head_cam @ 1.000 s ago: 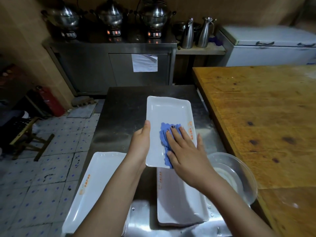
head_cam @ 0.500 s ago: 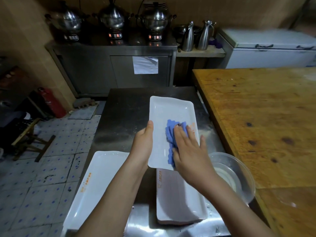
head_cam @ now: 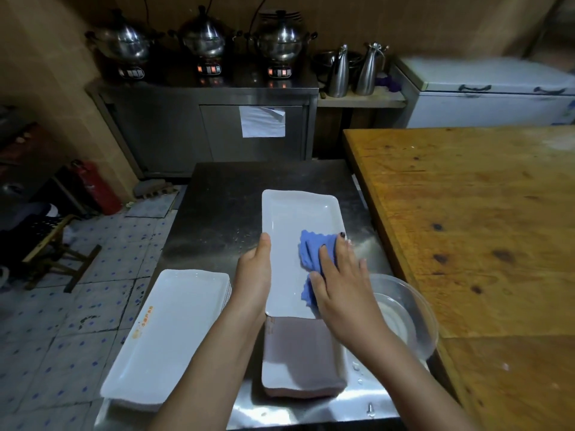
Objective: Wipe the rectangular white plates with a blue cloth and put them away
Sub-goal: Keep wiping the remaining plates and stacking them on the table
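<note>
**Wiping a plate over the steel tabletop, seen from the person's side.**
The left grip (head_cam: 253,275) clasps the left long edge of a rectangular white plate (head_cam: 295,219), thumb on the rim and fingers hidden beneath. The right grip (head_cam: 339,284) lies flat-fingered on a crumpled blue cloth (head_cam: 311,253), pressing it onto the plate's right side and covering part of the cloth and rim. The plate's near end overlaps a shadowed stack of white plates (head_cam: 298,359); whether its far end touches the stainless-steel tabletop (head_cam: 224,206) cannot be told. A second white stack (head_cam: 168,331) sits at the tabletop's left edge, its orange print illegible. The right forearm cuts off a clear bowl (head_cam: 413,309). Bare steel lies beyond and left of the plate; a wooden table (head_cam: 466,213) borders the right.
</note>
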Demonstrator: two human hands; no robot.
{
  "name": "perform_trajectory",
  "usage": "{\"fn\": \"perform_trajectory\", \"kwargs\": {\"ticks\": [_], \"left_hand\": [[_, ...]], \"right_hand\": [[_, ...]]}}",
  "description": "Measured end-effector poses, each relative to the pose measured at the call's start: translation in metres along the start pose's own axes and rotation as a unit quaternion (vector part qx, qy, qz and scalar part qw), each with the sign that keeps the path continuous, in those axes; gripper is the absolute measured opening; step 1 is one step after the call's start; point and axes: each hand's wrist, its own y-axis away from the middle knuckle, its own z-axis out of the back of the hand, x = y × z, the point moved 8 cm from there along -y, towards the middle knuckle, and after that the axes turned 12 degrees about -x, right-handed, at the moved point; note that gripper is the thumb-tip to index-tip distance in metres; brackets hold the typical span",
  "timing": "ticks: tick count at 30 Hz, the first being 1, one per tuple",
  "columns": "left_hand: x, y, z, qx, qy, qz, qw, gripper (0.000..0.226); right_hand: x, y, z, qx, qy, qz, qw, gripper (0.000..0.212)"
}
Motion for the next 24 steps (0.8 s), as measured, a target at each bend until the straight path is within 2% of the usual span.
{"fn": "perform_trajectory", "kwargs": {"ticks": [3, 5, 9, 14, 21, 24], "left_hand": [[0.004, 0.013, -0.012, -0.015, 0.006, -0.014, 1.0, 0.041], [0.006, 0.024, -0.024, 0.001, 0.035, -0.004, 0.999, 0.039], [0.005, 0.029, -0.023, 0.0, 0.041, -0.001, 0.999, 0.039], [0.007, 0.026, -0.007, -0.03, 0.015, -0.003, 0.999, 0.042], [0.01, 0.035, -0.015, -0.023, 0.041, 0.0, 0.999, 0.04], [0.016, 0.039, -0.012, -0.022, 0.045, 0.012, 0.999, 0.04]], "right_hand": [[-0.016, -0.013, 0.008, -0.004, -0.071, -0.063, 0.995, 0.046], [-0.027, -0.021, 0.012, -0.012, -0.029, -0.081, 0.996, 0.049], [-0.031, -0.011, 0.011, -0.005, 0.059, -0.058, 0.997, 0.051], [-0.015, 0.012, 0.01, 0.025, -0.004, -0.009, 1.0, 0.049], [-0.022, 0.004, 0.01, 0.019, 0.003, -0.047, 0.999, 0.046], [-0.023, -0.002, 0.01, -0.013, -0.012, -0.059, 0.998, 0.042]]}}
